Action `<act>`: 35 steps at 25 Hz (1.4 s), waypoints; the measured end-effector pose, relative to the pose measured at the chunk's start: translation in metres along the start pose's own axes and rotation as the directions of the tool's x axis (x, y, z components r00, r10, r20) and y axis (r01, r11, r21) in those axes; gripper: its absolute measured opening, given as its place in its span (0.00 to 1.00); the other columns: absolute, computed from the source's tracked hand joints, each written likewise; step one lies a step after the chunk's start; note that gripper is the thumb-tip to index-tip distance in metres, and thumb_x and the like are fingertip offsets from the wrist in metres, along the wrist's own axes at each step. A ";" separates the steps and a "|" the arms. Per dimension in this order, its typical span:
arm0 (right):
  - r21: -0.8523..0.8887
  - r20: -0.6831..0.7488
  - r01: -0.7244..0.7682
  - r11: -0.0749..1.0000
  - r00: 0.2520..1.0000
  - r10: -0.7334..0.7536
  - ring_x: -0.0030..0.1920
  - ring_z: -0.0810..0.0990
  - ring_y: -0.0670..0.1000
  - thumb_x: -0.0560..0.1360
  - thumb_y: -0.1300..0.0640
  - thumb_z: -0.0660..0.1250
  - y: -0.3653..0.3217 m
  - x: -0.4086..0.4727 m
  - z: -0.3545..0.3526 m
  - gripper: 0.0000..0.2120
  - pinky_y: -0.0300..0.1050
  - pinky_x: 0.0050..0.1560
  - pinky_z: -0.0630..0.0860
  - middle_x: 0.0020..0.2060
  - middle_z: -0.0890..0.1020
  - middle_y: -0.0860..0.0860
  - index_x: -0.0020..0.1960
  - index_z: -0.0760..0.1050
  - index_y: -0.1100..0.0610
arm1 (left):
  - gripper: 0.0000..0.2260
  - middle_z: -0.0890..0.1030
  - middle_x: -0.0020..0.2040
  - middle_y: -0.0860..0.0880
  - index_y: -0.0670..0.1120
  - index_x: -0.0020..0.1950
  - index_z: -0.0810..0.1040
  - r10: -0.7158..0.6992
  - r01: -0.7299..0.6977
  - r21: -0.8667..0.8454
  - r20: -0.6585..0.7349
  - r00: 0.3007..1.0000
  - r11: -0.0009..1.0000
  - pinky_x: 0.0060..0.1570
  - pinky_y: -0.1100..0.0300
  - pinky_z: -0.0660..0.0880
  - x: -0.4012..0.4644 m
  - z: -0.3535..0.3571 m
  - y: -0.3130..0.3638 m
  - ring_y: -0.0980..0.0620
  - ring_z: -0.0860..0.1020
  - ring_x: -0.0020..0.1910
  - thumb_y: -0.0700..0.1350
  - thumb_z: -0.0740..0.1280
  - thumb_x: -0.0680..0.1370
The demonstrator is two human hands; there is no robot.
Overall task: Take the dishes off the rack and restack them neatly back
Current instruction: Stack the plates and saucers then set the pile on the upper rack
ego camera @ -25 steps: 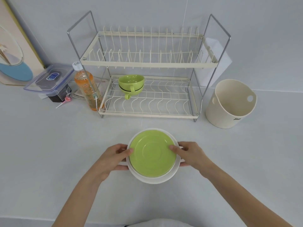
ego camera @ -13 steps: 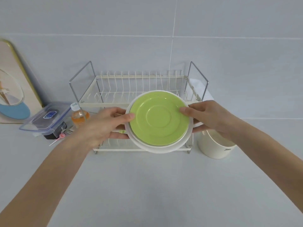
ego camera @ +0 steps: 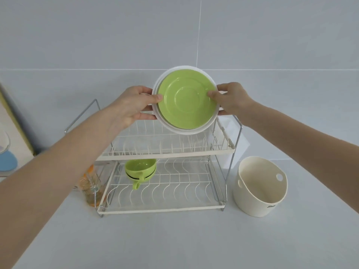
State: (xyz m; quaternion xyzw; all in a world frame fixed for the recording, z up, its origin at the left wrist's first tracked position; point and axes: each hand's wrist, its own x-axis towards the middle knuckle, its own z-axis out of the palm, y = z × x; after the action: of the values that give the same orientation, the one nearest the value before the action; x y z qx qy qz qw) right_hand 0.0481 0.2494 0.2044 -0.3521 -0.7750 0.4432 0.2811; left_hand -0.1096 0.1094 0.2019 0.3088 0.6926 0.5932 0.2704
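I hold a stack of plates upright, tilted toward me, above the top tier of the two-tier wire dish rack (ego camera: 167, 154). The front one is a green saucer (ego camera: 186, 99); behind it a larger white plate (ego camera: 186, 131) shows as a rim. My left hand (ego camera: 130, 105) grips the stack's left edge, thumb on the green face. My right hand (ego camera: 231, 100) grips the right edge the same way. The stack's lower rim hangs just over the upper tier's slots. Two nested green cups (ego camera: 140, 169) sit on the lower tier at the left.
A cream bucket with handle holes (ego camera: 260, 188) stands right of the rack. A bottle of orange liquid (ego camera: 90, 188) stands at the rack's left foot, partly behind my left forearm. A framed picture (ego camera: 9, 144) leans on the wall at far left.
Both hands lifted the plate stack from the counter, carried it away from me and tipped it upright; it now hangs above the rack's top tier.
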 end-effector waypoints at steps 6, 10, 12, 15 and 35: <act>-0.177 -0.054 -0.104 0.979 0.994 0.096 0.51 0.77 0.60 0.78 0.58 0.57 0.038 0.039 0.031 0.16 0.47 0.47 0.75 0.55 0.77 0.60 0.62 0.71 0.64 | 0.17 0.78 0.43 0.49 0.39 0.64 0.70 -0.101 0.101 0.000 0.014 0.995 0.995 0.42 0.55 0.76 0.051 0.019 -0.038 0.51 0.78 0.44 0.38 0.66 0.75; -0.178 -0.035 -0.215 0.960 0.977 0.212 0.46 0.71 0.56 0.77 0.62 0.55 0.061 0.047 0.042 0.16 0.48 0.46 0.73 0.57 0.76 0.62 0.62 0.69 0.65 | 0.18 0.79 0.44 0.50 0.40 0.64 0.71 -0.167 0.166 0.023 0.035 0.985 0.986 0.39 0.57 0.76 0.063 0.026 -0.061 0.52 0.78 0.43 0.38 0.66 0.75; -0.187 -0.019 -0.249 0.950 0.968 0.250 0.47 0.71 0.57 0.77 0.63 0.54 0.069 0.048 0.044 0.16 0.50 0.51 0.74 0.59 0.75 0.62 0.64 0.68 0.64 | 0.17 0.79 0.44 0.50 0.40 0.64 0.72 -0.190 0.188 0.032 0.052 0.980 0.982 0.40 0.57 0.76 0.065 0.028 -0.068 0.52 0.78 0.43 0.38 0.65 0.75; -0.184 0.021 -0.268 0.946 0.961 0.277 0.49 0.74 0.58 0.76 0.64 0.55 0.076 0.051 0.045 0.17 0.54 0.56 0.77 0.57 0.75 0.61 0.65 0.66 0.63 | 0.17 0.80 0.48 0.47 0.40 0.64 0.73 -0.216 0.213 0.043 0.059 0.975 0.976 0.40 0.58 0.76 0.066 0.029 -0.077 0.49 0.79 0.47 0.38 0.66 0.75; -0.692 0.221 0.363 0.625 0.930 -0.295 0.77 0.44 0.52 0.78 0.52 0.57 0.051 -0.003 0.010 0.30 0.49 0.75 0.43 0.77 0.49 0.52 0.75 0.49 0.55 | 0.32 0.47 0.78 0.44 0.47 0.76 0.45 0.290 -0.158 0.965 0.092 0.953 0.211 0.74 0.45 0.47 0.003 0.062 -0.031 0.44 0.47 0.77 0.56 0.54 0.78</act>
State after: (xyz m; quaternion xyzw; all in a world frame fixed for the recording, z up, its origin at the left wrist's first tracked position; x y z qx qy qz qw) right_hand 0.0573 0.2607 0.1545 -0.2667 -0.9482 0.0583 0.1623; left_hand -0.0688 0.1490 0.1622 0.4728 0.8703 0.0927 -0.1018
